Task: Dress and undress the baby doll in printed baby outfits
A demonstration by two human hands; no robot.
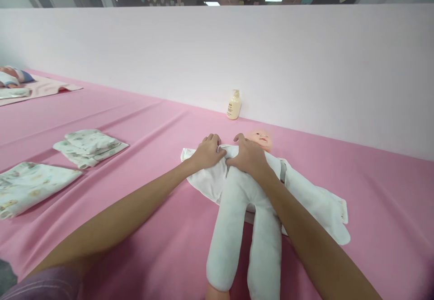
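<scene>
A baby doll [237, 191] with a white cloth body lies on its back on the pink sheet, its head [260, 138] toward the wall. White baby clothing [315, 200] is spread beneath it, one sleeve reaching out to the right. My left hand [208, 151] pinches the garment's fabric beside the doll's upper body. Close by, my right hand [250, 155] lies over the doll's chest, thumb and fingers closed on the same white cloth. The doll's arms and part of its torso are hidden by my hands and the fabric.
A cream pump bottle [233, 105] stands against the white wall [217, 51]. Folded patterned cloths [90, 146] lie to the left, with another patterned cloth [34, 184] nearer me. At the far left, another doll [13, 76] rests near a light pink mat [50, 89].
</scene>
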